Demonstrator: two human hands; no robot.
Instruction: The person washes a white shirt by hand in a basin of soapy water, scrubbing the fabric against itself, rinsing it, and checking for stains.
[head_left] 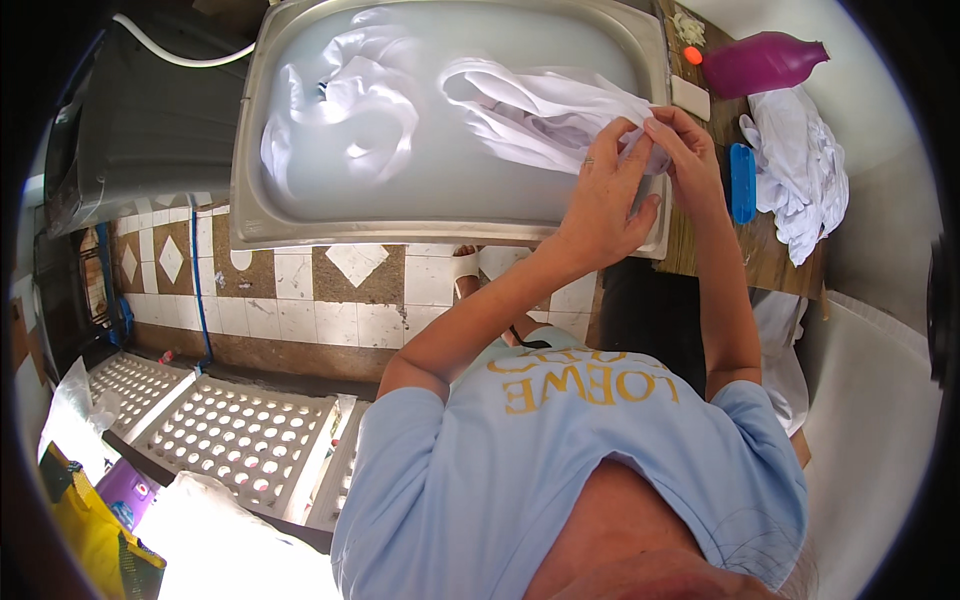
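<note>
A large metal basin (246, 190) full of cloudy water lies in front of me. Wet white cloth (540, 105), looking like a garment, floats in its right half and is drawn up at the right rim. There my left hand (605, 195) pinches its edge between thumb and fingers. Close beside it, almost touching, my right hand (690, 155) grips the same edge with the fingertips. Parts of the fingers and the held fold hide one another. Another white cloth (372, 75) drifts partly sunken in the left half, touched by neither hand.
Right of the basin, a wooden bench (690, 245) bears a purple bottle (760, 65), a whitish bar (690, 97), a blue brush-like object (742, 185) and a white cloth heap (800, 170). Perforated grey panels (235, 435) stand lower left. A white hose (185, 60) curves at upper left.
</note>
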